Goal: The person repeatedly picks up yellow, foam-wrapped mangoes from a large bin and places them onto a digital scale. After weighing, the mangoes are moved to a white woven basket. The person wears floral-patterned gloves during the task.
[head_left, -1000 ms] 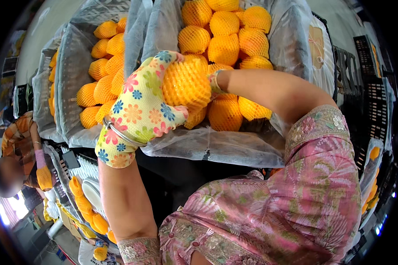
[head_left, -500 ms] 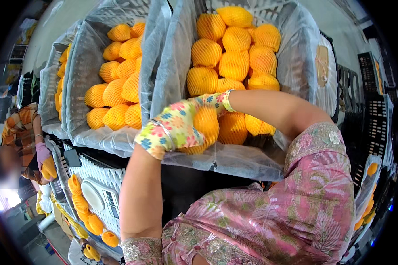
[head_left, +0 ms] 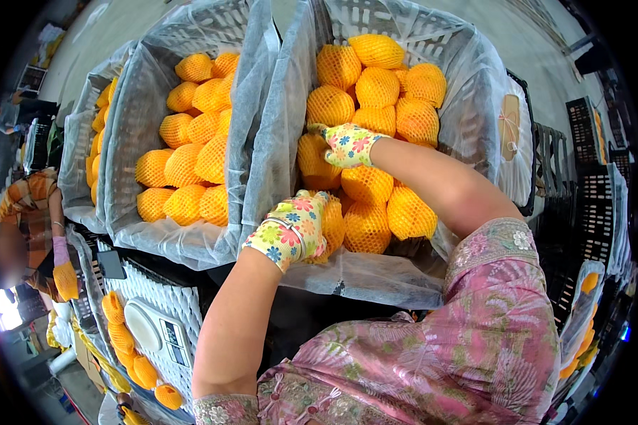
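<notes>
Our hands no longer meet around one fruit — the floral-gloved left hand [head_left: 290, 223] grips a round, orange foam-netted fruit [head_left: 334, 224] in the white-lined plastic crate's [head_left: 475, 106] near-left corner, the floral-gloved right hand's [head_left: 351, 144] fingers touch a second netted fruit [head_left: 316, 164] beyond, grip unclear — so we seem to handle two at once.

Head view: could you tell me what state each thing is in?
Left hand, gloved, grip closed around a netted fruit.
Right hand, gloved, touching another netted fruit; firmness of grip unclear.
Crate under the hands, open-topped, lined, part-filled with netted fruit.
Crate to its left, likewise open-topped, lined, holding netted fruit.
Scale, uncovered; display too small to read.
Row of netted fruit, lying beside the scale.
Co-worker's hand, gloved, holding netted fruit.
</notes>
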Available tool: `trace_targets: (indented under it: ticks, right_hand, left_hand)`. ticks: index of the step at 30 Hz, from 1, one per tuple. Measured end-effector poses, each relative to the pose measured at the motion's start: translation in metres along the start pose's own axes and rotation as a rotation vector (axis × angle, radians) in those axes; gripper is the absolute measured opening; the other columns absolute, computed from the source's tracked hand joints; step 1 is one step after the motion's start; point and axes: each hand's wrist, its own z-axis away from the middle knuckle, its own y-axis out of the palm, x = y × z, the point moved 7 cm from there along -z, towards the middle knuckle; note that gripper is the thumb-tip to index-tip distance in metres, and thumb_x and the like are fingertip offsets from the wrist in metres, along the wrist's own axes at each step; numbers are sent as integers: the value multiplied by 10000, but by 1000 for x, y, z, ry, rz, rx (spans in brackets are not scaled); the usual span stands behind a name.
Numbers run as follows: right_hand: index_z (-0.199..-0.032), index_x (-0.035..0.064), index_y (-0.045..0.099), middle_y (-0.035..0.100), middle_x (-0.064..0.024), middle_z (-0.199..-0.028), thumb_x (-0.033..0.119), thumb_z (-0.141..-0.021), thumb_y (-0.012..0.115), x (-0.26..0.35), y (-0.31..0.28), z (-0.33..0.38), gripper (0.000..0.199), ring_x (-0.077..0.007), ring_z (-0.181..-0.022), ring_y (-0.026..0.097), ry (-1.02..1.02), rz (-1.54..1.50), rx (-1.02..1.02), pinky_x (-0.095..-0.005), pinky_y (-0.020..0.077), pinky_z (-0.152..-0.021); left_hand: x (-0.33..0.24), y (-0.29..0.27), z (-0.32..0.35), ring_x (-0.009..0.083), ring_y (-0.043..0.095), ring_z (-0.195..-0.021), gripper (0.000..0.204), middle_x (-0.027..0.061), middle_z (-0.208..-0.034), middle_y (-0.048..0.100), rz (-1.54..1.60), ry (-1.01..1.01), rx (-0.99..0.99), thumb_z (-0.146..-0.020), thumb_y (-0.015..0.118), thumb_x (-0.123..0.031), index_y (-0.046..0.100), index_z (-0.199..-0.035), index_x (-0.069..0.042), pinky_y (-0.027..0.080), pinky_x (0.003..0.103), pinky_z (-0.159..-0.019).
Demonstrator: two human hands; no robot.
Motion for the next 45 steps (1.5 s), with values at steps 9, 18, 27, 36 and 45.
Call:
trace_targets:
  ticks: [9, 18, 27, 36, 45]
  right_hand:
    - [-1276, -32, 506, 596, -235, -1185, 471, -765, 679, -9, 32, -12, 737, -322, -1089, 585, -70, -176, 76, -386, 471, -900]
    - [-1249, -9, 547, 633, -230, -1065, 224, -861, 586, -27, 67, -29, 454, -291, -912, 631, 23, -447, 298, -356, 491, -759]
    - [-1334, 20, 448, 488, -231, -1327, 279, -793, 643, -33, -65, -6, 630, -370, -1228, 474, -59, -36, -416, -401, 380, -1039]
    - [-1403, 171, 375, 383, -241, -1304, 313, -660, 770, -29, -40, -45, 853, -425, -1116, 521, 170, 102, -263, -452, 459, -951]
    - [-1434, 144, 307, 269, -274, -1428, 336, -671, 772, -18, -6, -15, 914, -461, -1243, 409, 62, -41, -271, -459, 367, -1042]
  left_hand:
    - [1, -3, -1, 373, 559, -1108, 637, 228, -1192, 551, 6, 28, -3, -681, 661, -102, 493, -1292, -32, 471, 416, -927]
    - [-22, -18, -20, 360, 452, -1224, 617, 189, -1285, 484, -118, 73, -313, -701, 730, -218, 514, -1247, -31, 427, 415, -995]
    - [0, 25, -49, 336, 252, -1405, 656, 190, -1486, 300, -26, -184, 124, -816, 634, -435, 514, -1304, -13, 331, 414, -1098]
    - [0, 11, -40, 296, 441, -1294, 611, 155, -1445, 367, -3, -216, 182, -793, 652, -407, 554, -1283, -57, 418, 398, -1018]
    - [-2, 16, -41, 318, 379, -1318, 584, 159, -1395, 424, -32, -164, 9, -843, 627, -389, 532, -1288, -23, 393, 429, -1036]
